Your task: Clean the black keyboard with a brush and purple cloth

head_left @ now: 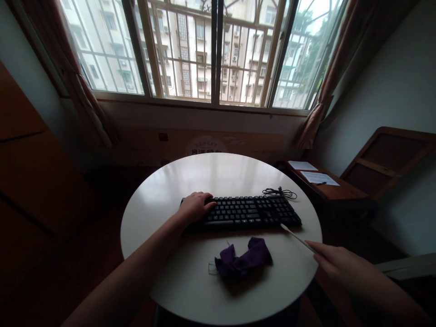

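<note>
A black keyboard [247, 212] lies across the middle of a round white table [156, 268]. My left hand [195, 205] is on its left end, fingers over the far edge and thumb on the keys, gripping it. In my right hand [329, 256], closed at the table's right edge, is a long thin white cotton swab [298, 237]. The swab's wider tip points left and meets the keyboard's front edge near its right corner. A crumpled purple cloth [243, 260] lies in front of the keyboard, with a small bent wire piece [211, 269] sticking out at its left.
The keyboard's coiled black cable [279, 193] lies behind its right end. To the right, a low brown wooden table [335, 193] bears papers [320, 177] and a pen. Barred windows [214, 54] and curtains are beyond; an orange-brown cabinet [34, 181] stands at left.
</note>
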`<state>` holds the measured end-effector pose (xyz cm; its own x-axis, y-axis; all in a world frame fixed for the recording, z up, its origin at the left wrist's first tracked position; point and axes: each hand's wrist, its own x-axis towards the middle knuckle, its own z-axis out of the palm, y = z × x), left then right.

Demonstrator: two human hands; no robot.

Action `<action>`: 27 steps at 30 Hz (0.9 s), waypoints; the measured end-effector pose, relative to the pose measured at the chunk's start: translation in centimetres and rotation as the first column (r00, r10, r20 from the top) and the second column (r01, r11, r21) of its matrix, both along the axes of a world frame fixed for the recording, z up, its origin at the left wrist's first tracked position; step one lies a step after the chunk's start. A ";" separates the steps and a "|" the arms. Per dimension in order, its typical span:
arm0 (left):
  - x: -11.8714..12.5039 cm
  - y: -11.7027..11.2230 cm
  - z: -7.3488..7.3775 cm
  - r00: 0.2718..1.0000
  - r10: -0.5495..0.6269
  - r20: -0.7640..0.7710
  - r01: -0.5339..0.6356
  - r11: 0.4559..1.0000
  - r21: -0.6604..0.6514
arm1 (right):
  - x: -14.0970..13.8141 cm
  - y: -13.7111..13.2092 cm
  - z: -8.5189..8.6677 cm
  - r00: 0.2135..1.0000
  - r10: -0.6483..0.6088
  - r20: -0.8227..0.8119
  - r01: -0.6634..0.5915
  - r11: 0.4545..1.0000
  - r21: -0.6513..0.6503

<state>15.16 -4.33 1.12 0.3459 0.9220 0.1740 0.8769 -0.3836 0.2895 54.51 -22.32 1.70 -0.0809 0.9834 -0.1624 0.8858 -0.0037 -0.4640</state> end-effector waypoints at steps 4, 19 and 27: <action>-0.3 0.1 0.0 0.998 -0.026 0.054 0.027 0.999 -0.025 | 1.3 -0.1 0.1 1.000 0.010 0.000 -0.010 1.000 -0.003; -7.8 3.9 -0.4 0.795 0.246 0.554 -0.315 0.949 0.032 | -4.5 5.7 6.7 0.944 0.319 -0.086 -0.297 0.934 0.197; -9.3 4.7 -1.6 0.675 0.358 0.645 -0.395 0.914 -0.094 | -13.7 15.6 7.6 0.791 0.603 -0.105 -0.576 0.791 0.206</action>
